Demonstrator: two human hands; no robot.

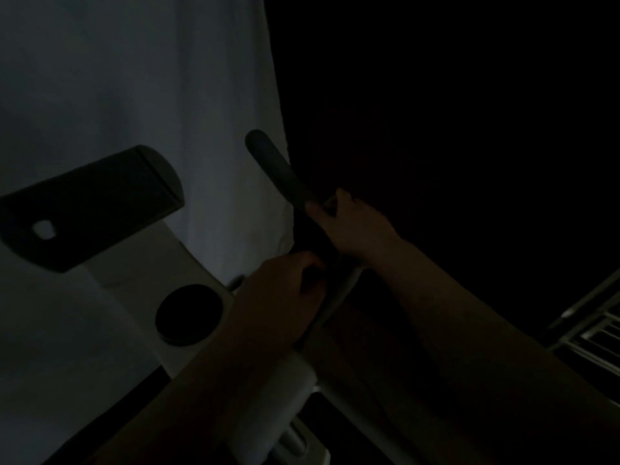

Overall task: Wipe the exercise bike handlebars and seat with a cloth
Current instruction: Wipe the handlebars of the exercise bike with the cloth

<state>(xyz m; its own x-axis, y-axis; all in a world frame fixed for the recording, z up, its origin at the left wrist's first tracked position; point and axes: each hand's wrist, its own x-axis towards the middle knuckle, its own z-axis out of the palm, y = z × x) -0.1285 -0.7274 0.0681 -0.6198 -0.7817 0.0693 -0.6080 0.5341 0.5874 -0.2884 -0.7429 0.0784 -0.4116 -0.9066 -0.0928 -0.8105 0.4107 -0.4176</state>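
Observation:
The scene is very dark. A black handlebar grip (268, 162) slants from upper left down to the middle, where it joins a pale tube (349, 280). My right hand (352, 226) grips the middle of the handlebar, thumb on the near side and fingers over the top. My left hand (285, 293) sits just below it with fingers curled around the lower end of the grip. I cannot make out a cloth in either hand. The seat is out of view.
The bike's dark console (90, 209) juts out at the left, above a round black knob (189, 313) on the white frame (188, 263). A pale wall fills the left half. A metal rack (597, 323) stands at the right edge.

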